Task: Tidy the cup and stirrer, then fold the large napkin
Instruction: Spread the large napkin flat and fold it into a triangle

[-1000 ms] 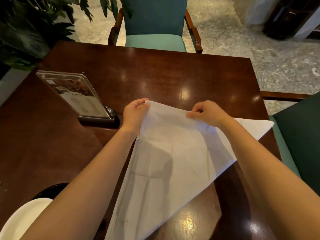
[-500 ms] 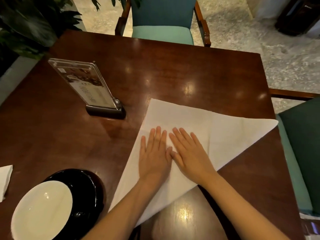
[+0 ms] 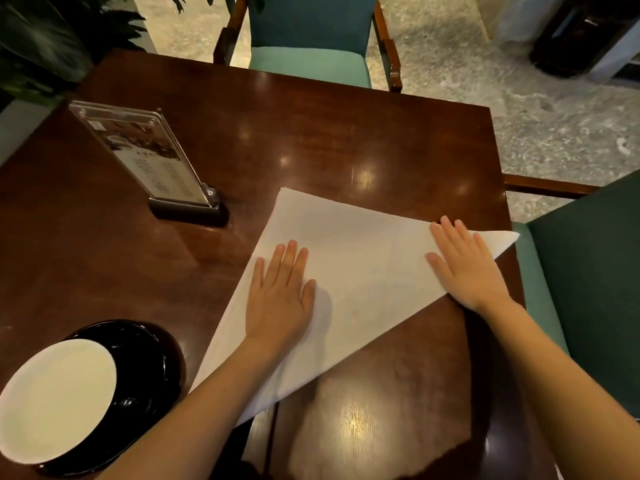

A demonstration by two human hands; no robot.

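The large white napkin [image 3: 360,271] lies folded into a triangle on the dark wooden table [image 3: 311,133], its long edge running from near me up to the right. My left hand [image 3: 280,296] rests flat on its left part, fingers spread. My right hand [image 3: 464,265] presses flat near the napkin's right tip, by the table's right edge. Neither hand holds anything. No cup or stirrer is in view.
A white plate [image 3: 55,400] sits on a black plate [image 3: 152,368] at the near left. An acrylic menu stand [image 3: 145,157] on a dark base stands left of the napkin. Teal chairs stand at the far side [image 3: 311,60] and at the right [image 3: 588,271]. A plant [image 3: 45,39] fills the far left corner.
After laying the folded napkin down, my hands pressed side by side at its middle. Now the right hand has slid out to the right tip, and the left hand stays near the middle.
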